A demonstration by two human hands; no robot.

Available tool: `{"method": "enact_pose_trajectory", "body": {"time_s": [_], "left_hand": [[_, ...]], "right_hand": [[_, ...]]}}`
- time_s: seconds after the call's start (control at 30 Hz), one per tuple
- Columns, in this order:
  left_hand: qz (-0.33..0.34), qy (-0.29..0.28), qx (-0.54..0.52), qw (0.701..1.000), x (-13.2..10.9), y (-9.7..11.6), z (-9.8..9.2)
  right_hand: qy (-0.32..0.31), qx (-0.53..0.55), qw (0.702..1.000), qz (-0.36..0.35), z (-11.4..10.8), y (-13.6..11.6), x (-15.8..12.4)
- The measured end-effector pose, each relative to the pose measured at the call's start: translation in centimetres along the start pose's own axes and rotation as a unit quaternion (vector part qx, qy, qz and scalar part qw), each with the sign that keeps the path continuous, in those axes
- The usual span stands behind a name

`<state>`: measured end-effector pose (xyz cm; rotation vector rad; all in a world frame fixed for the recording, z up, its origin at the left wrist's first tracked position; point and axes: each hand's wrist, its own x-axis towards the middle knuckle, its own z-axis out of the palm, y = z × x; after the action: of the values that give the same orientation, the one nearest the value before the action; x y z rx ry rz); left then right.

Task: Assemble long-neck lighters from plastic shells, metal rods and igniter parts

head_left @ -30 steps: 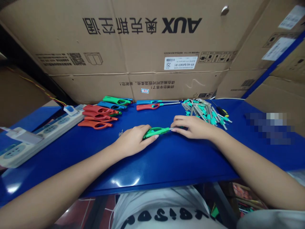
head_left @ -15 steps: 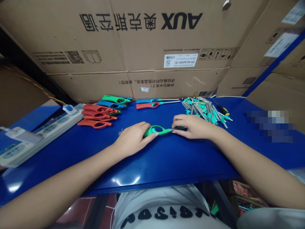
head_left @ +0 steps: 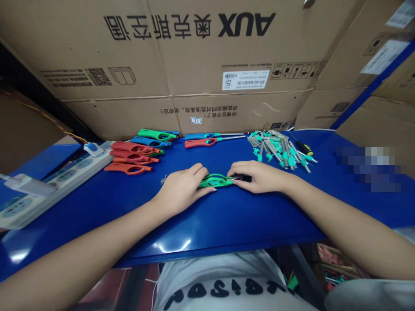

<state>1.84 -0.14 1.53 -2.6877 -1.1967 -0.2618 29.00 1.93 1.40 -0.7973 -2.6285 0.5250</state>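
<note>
A green lighter handle (head_left: 215,180) lies on the blue table (head_left: 227,216) between my two hands. My left hand (head_left: 183,188) is closed round its left end, thumb underneath and fingers over the top. My right hand (head_left: 259,176) pinches the metal tube part at the handle's right end, fingers pressed together. The tube itself is mostly hidden under my right fingers.
Red, blue and green lighter handles (head_left: 136,151) are piled at the back left, with two long assembled lighters (head_left: 210,140) behind centre. A heap of metal tubes with teal tips (head_left: 280,149) and a screwdriver (head_left: 303,147) lie back right. A white power strip (head_left: 48,183) runs along the left. Cardboard boxes (head_left: 194,65) wall the back.
The green handle has been turned in my left hand and now lies flatter. My right hand has slid slightly left, closer against the handle's end.
</note>
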Motion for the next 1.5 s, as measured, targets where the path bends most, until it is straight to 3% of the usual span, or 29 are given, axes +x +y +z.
{"method": "enact_pose_trajectory", "body": {"time_s": [0.73,1.07,1.5], "left_hand": [[-0.017,-0.042,-0.036,0.998,0.0,0.0,-0.2],[-0.036,-0.042,-0.110,0.992,0.1,-0.1,-0.4],[-0.053,-0.029,-0.092,0.994,-0.1,0.3,-0.6]], "right_hand": [[0.011,-0.005,1.000,0.008,0.0,-0.4,0.1],[-0.009,-0.017,1.000,0.005,-0.3,-0.7,-0.1],[0.000,-0.105,0.994,-0.002,0.8,-0.7,0.3]]}}
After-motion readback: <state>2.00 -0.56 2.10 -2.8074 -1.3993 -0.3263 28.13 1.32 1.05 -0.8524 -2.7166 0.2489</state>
